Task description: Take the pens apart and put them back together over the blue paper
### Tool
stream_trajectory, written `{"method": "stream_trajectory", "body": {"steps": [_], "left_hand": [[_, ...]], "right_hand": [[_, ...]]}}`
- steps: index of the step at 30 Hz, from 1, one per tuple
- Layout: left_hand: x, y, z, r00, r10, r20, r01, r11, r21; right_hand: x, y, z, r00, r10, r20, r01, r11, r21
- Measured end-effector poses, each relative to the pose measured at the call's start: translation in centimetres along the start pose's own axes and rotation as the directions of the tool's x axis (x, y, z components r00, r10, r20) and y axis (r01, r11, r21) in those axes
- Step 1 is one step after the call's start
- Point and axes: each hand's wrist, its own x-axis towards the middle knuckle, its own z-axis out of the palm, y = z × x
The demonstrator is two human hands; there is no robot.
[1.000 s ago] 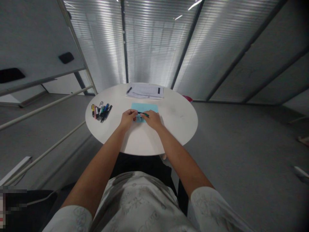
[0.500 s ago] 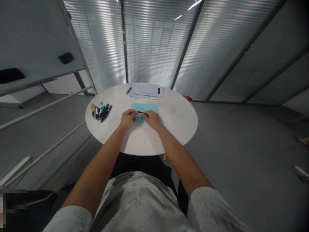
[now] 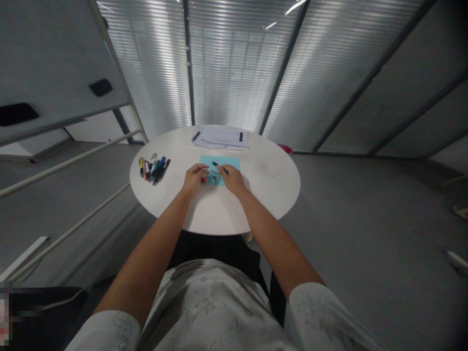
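Note:
My left hand (image 3: 192, 179) is closed in a pinch above the left part of a light blue sheet (image 3: 230, 161). A thin rod-shaped piece (image 3: 212, 171) runs from its fingertips toward my other hand; it looks like a pen refill, but is too small to be sure. My right hand (image 3: 234, 180) grips a dark green pen part (image 3: 215, 164), whose ends stick out on both sides of the thumb and fingers. A small dark item (image 3: 214, 177) shows between the hands over the sheet, partly blurred.
On the round white table (image 3: 270, 195), several markers and pens (image 3: 155, 168) lie in a pile at the left. A stack of papers (image 3: 223, 137) with dark pen-like items on it is at the far edge. A whiteboard frame (image 3: 129, 92) stands at the left, blinds (image 3: 226, 73) behind.
The dark green pen was held lengthwise between both hands. Its green part is now tilted in my right hand, and a thin piece shows between the fingertips.

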Motion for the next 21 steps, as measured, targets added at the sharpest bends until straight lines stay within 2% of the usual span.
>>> {"method": "stream_trajectory", "body": {"steps": [5, 8, 14, 21], "left_hand": [[0.1, -0.1, -0.1, 1.000, -0.030, 0.007, 0.030, 0.998, -0.052], [0.2, -0.1, -0.2, 0.999, -0.046, 0.012, 0.047, 0.997, -0.062], [0.1, 0.0, -0.1, 0.998, -0.053, 0.020, 0.053, 0.998, -0.042], [0.0, 0.1, 0.0, 0.998, -0.048, 0.029, 0.049, 0.998, -0.045]], "right_hand": [[0.4, 0.6, 0.0, 0.984, 0.022, -0.177, -0.002, 0.994, 0.112], [0.4, 0.8, -0.2, 0.973, 0.032, -0.228, -0.002, 0.991, 0.133], [0.2, 0.7, -0.8, 0.974, 0.039, -0.225, -0.017, 0.995, 0.098], [-0.1, -0.2, -1.6, 0.990, 0.091, -0.112, -0.111, 0.975, -0.192]]}}
